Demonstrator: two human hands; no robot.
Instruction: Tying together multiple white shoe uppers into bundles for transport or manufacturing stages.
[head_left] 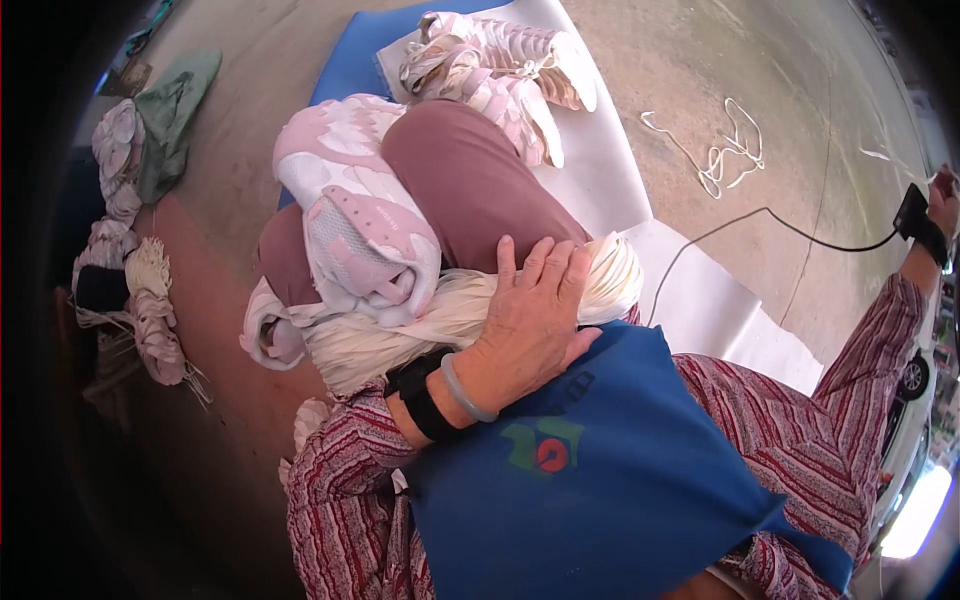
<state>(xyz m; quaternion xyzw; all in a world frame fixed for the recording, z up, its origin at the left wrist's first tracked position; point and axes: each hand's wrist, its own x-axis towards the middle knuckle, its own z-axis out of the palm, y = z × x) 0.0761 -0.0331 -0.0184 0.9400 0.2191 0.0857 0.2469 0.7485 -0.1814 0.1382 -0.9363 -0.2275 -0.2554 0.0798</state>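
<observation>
My left hand (535,320) lies palm down, fingers stretched out, on a thick bundle of cream-white shoelaces (400,340) across my lap. It wears a black wrist strap (425,405) and a grey band (465,390). Just beyond the bundle, pink-and-white shoe uppers (365,225) drape over my leg in mauve trousers (480,180). My right arm stretches far out to the right. The right hand (942,205), small at the picture's edge, has a dark device strapped at its wrist. Its fingers are too unclear to read. A white lace end (880,155) shows near it.
A strung stack of pink-and-white uppers (510,70) lies ahead on a white sheet (600,160). More uppers (120,150), a green cloth (178,125) and a lace bundle (148,265) are at left. A loose lace (715,160) lies on the floor; a black cable (820,242) runs to my right wrist.
</observation>
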